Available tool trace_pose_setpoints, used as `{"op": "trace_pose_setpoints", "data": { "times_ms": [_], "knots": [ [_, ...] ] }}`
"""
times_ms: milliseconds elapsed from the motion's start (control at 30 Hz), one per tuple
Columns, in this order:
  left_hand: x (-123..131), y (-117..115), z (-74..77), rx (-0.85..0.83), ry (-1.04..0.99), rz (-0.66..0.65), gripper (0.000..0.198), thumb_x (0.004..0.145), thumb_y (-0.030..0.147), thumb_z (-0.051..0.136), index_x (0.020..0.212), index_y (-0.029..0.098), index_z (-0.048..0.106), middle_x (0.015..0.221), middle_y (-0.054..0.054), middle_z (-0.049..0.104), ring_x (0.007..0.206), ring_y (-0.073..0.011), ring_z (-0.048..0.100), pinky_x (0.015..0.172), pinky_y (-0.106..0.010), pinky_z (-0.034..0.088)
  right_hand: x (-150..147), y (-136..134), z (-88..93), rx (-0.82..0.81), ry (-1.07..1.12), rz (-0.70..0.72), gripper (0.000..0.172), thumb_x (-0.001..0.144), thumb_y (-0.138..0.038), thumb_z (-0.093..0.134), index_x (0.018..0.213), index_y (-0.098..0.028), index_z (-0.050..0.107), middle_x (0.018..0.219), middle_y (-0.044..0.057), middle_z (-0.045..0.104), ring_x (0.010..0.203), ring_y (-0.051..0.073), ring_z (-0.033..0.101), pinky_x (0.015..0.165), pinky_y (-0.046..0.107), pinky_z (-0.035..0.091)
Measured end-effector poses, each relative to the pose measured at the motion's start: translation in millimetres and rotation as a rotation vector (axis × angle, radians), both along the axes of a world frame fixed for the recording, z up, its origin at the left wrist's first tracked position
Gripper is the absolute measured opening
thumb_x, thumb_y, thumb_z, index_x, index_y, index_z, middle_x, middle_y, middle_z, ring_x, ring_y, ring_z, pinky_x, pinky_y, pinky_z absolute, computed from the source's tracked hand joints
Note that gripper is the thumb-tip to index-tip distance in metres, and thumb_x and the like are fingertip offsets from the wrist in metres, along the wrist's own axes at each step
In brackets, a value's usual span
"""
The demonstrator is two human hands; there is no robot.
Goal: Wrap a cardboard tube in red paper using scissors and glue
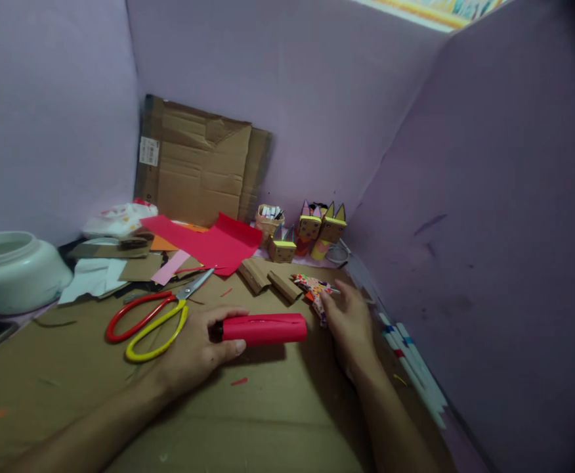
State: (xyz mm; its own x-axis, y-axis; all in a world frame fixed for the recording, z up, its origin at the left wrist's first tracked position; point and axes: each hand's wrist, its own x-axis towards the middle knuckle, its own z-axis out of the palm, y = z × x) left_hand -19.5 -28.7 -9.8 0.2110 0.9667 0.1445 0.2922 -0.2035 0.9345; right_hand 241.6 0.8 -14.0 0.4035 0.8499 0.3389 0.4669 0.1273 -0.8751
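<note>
A tube wrapped in red paper point(268, 330) lies level in my left hand point(203, 341), whose thumb and fingers grip its left end. A lengthwise seam shows along the tube's upper side. My right hand point(351, 322) is beside a small floral-patterned piece point(314, 287), its thumb and fingers curled around that piece's right end. A thin pale tip shows between those fingers, but what they hold is mostly hidden. Left of my left hand rest large scissors point(162, 315) with red and yellow handles, blades slightly apart. Two brown cardboard tubes point(255, 276) lie beyond the red tube.
Red paper sheets point(209, 243) and cardboard scraps point(140, 268) are piled at the back. Small cardboard figures with pointed ears point(310, 226) stand beside a basket point(269, 223). Flat cardboard point(203, 164) leans on the wall. A white pot point(19, 276) sits left; white sticks point(415, 368) lie right.
</note>
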Motion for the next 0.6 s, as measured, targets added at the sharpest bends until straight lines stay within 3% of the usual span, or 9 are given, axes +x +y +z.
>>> {"op": "trace_pose_setpoints", "data": {
  "times_ms": [33,67,133,200,300,433,600],
  "knots": [
    [0,0,-1.2,-0.021,-0.028,-0.012,0.04,0.062,0.034,0.069,0.1,0.019,0.07,0.087,-0.005,0.074,0.077,-0.025,0.068,0.069,-0.035,0.056,-5,-6,7.4,0.034,0.025,-0.009,0.046,0.068,-0.04,0.067,0.106,-0.014,0.066,0.108,0.015,0.067,0.101,0.028,0.06,0.078,0.037,0.049],
    [0,-1,-2.5,-0.054,-0.057,-0.033,0.042,0.063,0.033,0.069,0.102,0.019,0.069,0.089,-0.006,0.074,0.079,-0.0256,0.068,0.07,-0.035,0.056,-11,-13,14.1,0.029,0.08,0.097,0.052,0.069,-0.042,0.068,0.114,-0.015,0.063,0.114,0.015,0.066,0.104,0.028,0.06,0.082,0.039,0.049],
    [0,-1,-5.1,-0.117,-0.12,-0.075,0.045,0.064,0.033,0.07,0.106,0.017,0.067,0.095,-0.008,0.073,0.084,-0.0264,0.068,0.073,-0.036,0.055,-25,-25,23.1,-0.076,0.219,0.492,0.061,0.066,-0.044,0.072,0.12,-0.019,0.059,0.125,0.015,0.061,0.111,0.029,0.058,0.085,0.04,0.049],
    [1,-2,-6.9,-0.143,-0.184,-0.099,0.047,0.064,0.033,0.072,0.108,0.017,0.065,0.098,-0.008,0.072,0.087,-0.0263,0.068,0.075,-0.036,0.055,-38,-34,24.7,-0.156,0.264,0.675,0.07,0.058,-0.041,0.08,0.121,-0.022,0.058,0.128,0.014,0.058,0.112,0.03,0.058,0.087,0.042,0.049],
    [1,-2,-8.0,-0.181,-0.273,-0.112,0.047,0.062,0.034,0.075,0.104,0.017,0.063,0.097,-0.008,0.072,0.087,-0.0249,0.067,0.075,-0.033,0.055,-49,-37,18.0,-0.193,0.2,0.683,0.07,0.051,-0.036,0.085,0.116,-0.021,0.061,0.121,0.013,0.061,0.104,0.029,0.062,0.085,0.041,0.051],
    [0,-2,-6.5,-0.246,-0.315,-0.154,0.047,0.063,0.035,0.076,0.102,0.016,0.061,0.093,-0.005,0.07,0.083,-0.021,0.065,0.07,-0.027,0.054,-51,-33,10.2,-0.095,0.12,0.707,0.053,0.051,-0.035,0.087,0.099,-0.021,0.07,0.102,0.008,0.067,0.089,0.024,0.064,0.078,0.037,0.053],
    [-1,-4,-2.0,-0.201,-0.231,-0.184,0.042,0.067,0.036,0.074,0.101,0.016,0.06,0.085,-0.002,0.065,0.068,-0.0154,0.063,0.06,-0.023,0.052,-51,-33,10.0,-0.027,0.125,0.734,0.034,0.057,-0.03,0.085,0.09,-0.025,0.076,0.093,0.005,0.072,0.089,0.022,0.066,0.079,0.034,0.053]
  ]
}}
